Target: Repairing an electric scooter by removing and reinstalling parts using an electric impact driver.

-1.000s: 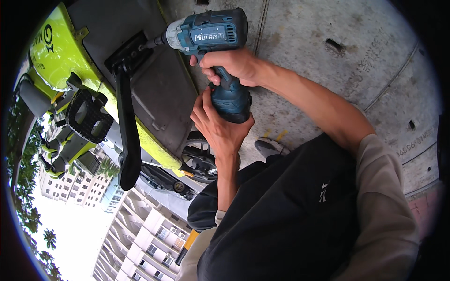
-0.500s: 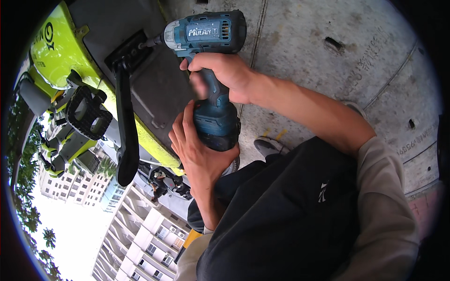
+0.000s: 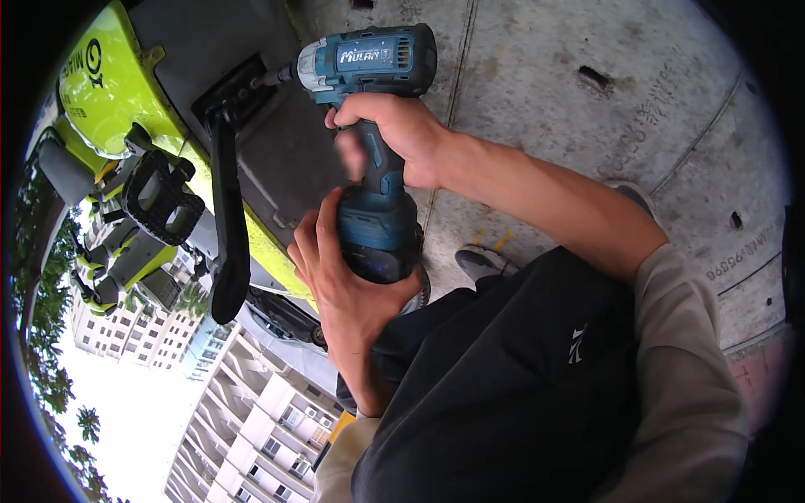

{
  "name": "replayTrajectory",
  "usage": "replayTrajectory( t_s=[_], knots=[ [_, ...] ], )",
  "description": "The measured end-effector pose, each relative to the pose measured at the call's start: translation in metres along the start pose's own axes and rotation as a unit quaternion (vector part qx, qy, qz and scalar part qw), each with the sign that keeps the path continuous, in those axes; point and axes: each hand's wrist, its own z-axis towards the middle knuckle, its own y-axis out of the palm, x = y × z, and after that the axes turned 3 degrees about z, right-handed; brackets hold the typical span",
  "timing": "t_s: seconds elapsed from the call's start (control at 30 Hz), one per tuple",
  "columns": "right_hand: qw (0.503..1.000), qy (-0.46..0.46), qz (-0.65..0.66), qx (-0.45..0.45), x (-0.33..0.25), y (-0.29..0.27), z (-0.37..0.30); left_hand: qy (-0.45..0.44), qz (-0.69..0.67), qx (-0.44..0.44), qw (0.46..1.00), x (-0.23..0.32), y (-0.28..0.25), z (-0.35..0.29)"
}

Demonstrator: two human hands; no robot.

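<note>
My right hand is wrapped round the handle of a blue cordless impact driver, a finger near its trigger. Below, my left hand cups the battery base, its thumb and fingers on either side. From the driver's silver nose a socket bit reaches left to a black mounting plate. The bit's tip meets a bolt there; the exact fit is too small to tell. A black arm, likely a kickstand, hangs from the plate on the grey underside of a yellow-green bike.
A black pedal juts out left of the arm. More yellow-green bikes stand beyond it. Grey concrete paving lies to the right, with my shoe on it. Buildings and trees fill the lower left.
The driver's base has swung slightly left and down, my left hand moving with it. My right hand keeps its hold. The bit stays at the plate.
</note>
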Motion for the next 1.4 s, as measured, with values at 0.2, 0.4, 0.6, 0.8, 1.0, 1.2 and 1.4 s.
replayTrajectory(
  t_s=[0.2,0.4,0.6,0.8,1.0,1.2,1.4],
  knots=[
    [0.999,-0.013,-0.046,0.008,-0.002,-0.005,0.0,-0.01,0.001,0.011,1.0,0.001,0.014,-0.001],
    [0.997,-0.023,-0.07,0.008,-0.002,-0.013,0.0,-0.02,-0.008,0.025,0.999,0.003,0.029,-0.003],
    [0.989,-0.064,-0.13,-0.031,-0.007,-0.009,0.0,0.006,-0.035,0.068,0.997,0.0,0.037,-0.002],
    [0.986,-0.106,-0.129,0.012,0.004,-0.019,-0.017,0.042,-0.084,0.063,0.994,-0.014,0.055,-0.01],
    [0.945,-0.209,-0.246,0.051,0.003,-0.013,-0.08,0.068,-0.163,0.111,0.978,0.021,0.066,-0.035],
    [0.911,-0.256,-0.318,0.062,-0.008,-0.004,-0.143,0.134,-0.229,0.145,0.953,0.051,0.067,-0.049],
    [0.758,-0.353,-0.522,0.168,-0.029,0.011,-0.244,0.309,-0.316,0.042,0.896,0.069,0.057,-0.02]
  ],
)
